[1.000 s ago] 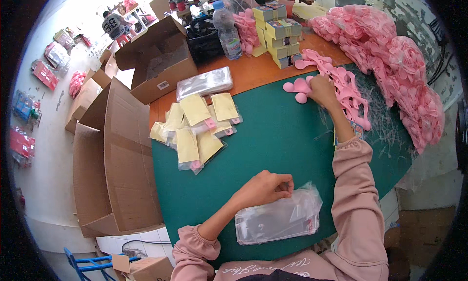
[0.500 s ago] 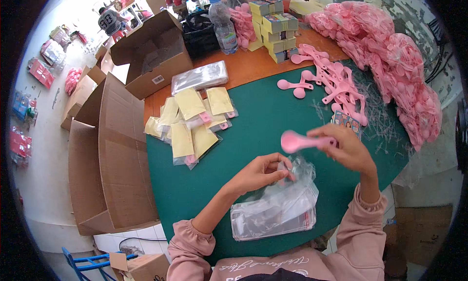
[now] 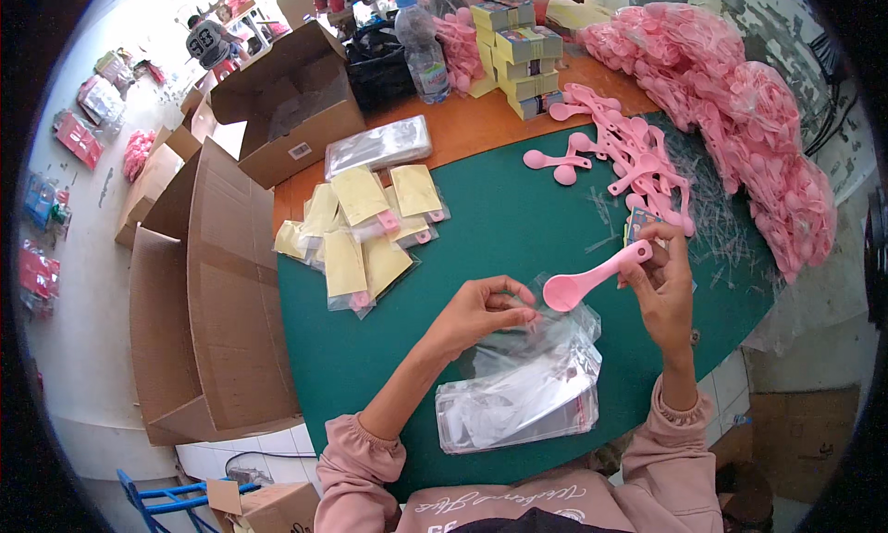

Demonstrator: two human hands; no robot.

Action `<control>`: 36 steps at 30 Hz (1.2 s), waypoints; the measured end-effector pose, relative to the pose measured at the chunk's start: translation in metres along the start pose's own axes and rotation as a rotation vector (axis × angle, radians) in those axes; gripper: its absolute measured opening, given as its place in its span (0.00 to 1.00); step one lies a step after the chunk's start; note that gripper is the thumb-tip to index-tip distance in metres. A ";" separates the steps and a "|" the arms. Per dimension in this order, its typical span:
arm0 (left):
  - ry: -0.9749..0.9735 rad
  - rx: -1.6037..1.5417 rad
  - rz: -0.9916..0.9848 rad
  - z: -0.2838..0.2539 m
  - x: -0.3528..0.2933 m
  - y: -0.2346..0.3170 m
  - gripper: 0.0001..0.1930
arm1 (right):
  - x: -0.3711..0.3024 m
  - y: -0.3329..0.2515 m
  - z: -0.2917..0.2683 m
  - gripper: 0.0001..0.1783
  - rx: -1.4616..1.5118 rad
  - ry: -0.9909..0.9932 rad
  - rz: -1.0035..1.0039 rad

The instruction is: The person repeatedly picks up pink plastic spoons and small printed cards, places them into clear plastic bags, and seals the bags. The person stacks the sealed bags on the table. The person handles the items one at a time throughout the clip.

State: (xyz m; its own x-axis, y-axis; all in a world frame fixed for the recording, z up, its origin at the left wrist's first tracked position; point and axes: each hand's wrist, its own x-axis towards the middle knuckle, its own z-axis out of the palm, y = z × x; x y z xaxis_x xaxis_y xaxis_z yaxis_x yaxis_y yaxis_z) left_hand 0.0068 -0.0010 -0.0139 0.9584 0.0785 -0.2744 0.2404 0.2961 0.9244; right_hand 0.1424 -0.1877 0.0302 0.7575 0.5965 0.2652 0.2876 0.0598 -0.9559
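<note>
A pink measuring spoon (image 3: 592,278) is held by its handle end in my right hand (image 3: 664,288), its bowl pointing left and down. My left hand (image 3: 487,311) pinches the edge of a clear plastic bag (image 3: 546,334) just left of the spoon's bowl. That bag rises from a stack of flat clear bags (image 3: 518,408) on the green table mat in front of me. Behind my right fingers lies a small stack of printed cards (image 3: 643,223), partly hidden. Loose pink spoons (image 3: 638,158) are heaped beyond it.
Filled bags with cream cards (image 3: 356,228) lie at the left of the green mat (image 3: 481,218). Behind are a pack of clear bags (image 3: 379,146), a water bottle (image 3: 421,52) and card stacks (image 3: 527,61). Cardboard boxes (image 3: 236,302) flank the left edge; bagged pink spoons (image 3: 731,98) line the right.
My right hand has turned more upright, tilting the spoon so its bowl drops toward the bag's mouth. My left hand has shifted slightly left, drawing the bag's edge with it.
</note>
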 end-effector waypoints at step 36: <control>-0.001 0.064 0.063 0.003 -0.003 0.001 0.17 | -0.004 0.002 0.025 0.17 -0.004 0.008 -0.163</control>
State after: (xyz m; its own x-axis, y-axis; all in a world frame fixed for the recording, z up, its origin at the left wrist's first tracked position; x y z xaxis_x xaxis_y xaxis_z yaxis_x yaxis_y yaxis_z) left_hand 0.0044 -0.0043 -0.0116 0.9720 0.0941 -0.2153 0.1893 0.2291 0.9548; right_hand 0.1252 -0.1694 0.0244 0.7051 0.5727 0.4182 0.4095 0.1526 -0.8995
